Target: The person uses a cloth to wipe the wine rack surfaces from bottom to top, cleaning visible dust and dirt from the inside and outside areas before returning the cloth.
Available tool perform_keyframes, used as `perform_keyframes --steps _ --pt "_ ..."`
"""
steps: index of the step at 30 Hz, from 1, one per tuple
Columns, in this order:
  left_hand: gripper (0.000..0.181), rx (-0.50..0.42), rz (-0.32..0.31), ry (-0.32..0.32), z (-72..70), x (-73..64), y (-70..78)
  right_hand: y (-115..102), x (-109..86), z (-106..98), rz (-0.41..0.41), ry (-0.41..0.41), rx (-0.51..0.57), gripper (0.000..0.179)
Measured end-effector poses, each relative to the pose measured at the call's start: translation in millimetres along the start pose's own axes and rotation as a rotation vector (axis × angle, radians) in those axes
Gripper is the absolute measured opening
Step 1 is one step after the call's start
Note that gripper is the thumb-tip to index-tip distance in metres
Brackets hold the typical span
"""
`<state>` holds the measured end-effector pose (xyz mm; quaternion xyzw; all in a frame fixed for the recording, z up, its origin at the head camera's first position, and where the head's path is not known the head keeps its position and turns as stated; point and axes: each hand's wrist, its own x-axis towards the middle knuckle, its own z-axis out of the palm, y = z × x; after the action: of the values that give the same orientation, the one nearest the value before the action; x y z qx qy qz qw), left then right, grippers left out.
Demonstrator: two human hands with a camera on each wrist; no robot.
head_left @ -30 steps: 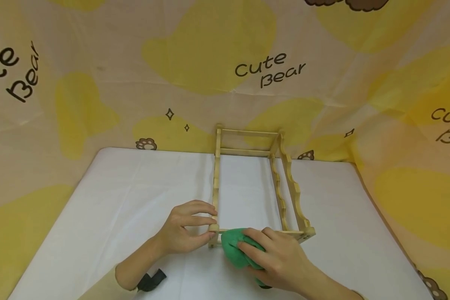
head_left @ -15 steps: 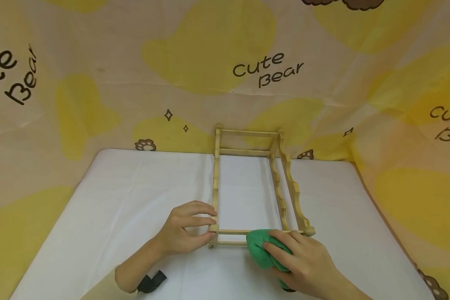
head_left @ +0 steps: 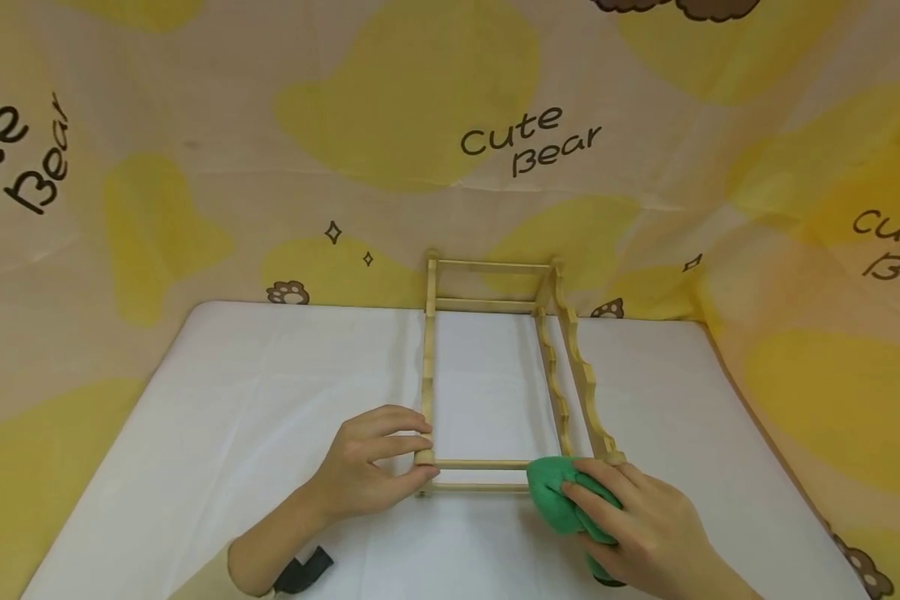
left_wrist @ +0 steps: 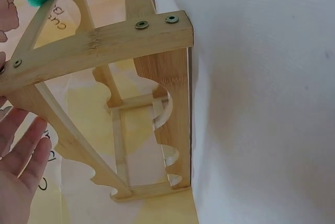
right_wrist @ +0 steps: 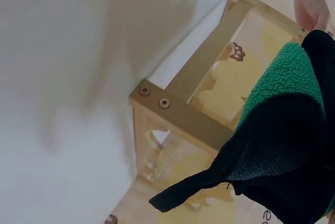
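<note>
A pale wooden rack [head_left: 428,358] with scalloped side rails stands lengthwise on the white table, its far end near the backdrop. My left hand [head_left: 371,462] holds its near left corner, the thumb and fingers at the post and side rail. In the left wrist view, fingertips [left_wrist: 36,164] lie against a scalloped rail. My right hand [head_left: 648,517] grips a bunched green cloth [head_left: 558,496] against the right part of the near crossbars, hiding most of that corner. The right wrist view shows the cloth's black side and a dangling black strip [right_wrist: 183,191].
A small black object [head_left: 305,572] lies on the white table [head_left: 292,375] beside the left forearm. Yellow patterned fabric [head_left: 390,125] hangs behind the table and along both sides.
My right hand has slid the green cloth to the right along the near crossbars, uncovering their left part. The left hand stays at its corner.
</note>
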<state>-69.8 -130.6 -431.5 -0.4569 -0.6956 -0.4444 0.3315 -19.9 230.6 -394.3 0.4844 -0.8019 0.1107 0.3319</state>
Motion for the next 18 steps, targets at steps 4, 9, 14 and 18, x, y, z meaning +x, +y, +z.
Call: perform_keyframes --steps 4,9,14,18 --pt "0.017 0.019 -0.025 0.000 0.7 0.3 3.0 1.8 -5.9 -8.3 0.045 -0.015 -0.010 0.043" --pt "0.019 0.034 -0.075 -0.008 0.2 1.2 9.5 2.9 -14.2 -17.8 0.111 -0.045 -0.019 0.049" --pt "0.016 0.060 -0.140 -0.027 -0.7 1.4 16.1 6.0 -24.0 -22.9 0.147 -0.040 -0.046 0.051" --pt "0.016 0.075 -0.178 -0.028 -0.1 1.0 20.0 9.5 -30.5 -24.5 0.145 0.002 -0.069 0.050"
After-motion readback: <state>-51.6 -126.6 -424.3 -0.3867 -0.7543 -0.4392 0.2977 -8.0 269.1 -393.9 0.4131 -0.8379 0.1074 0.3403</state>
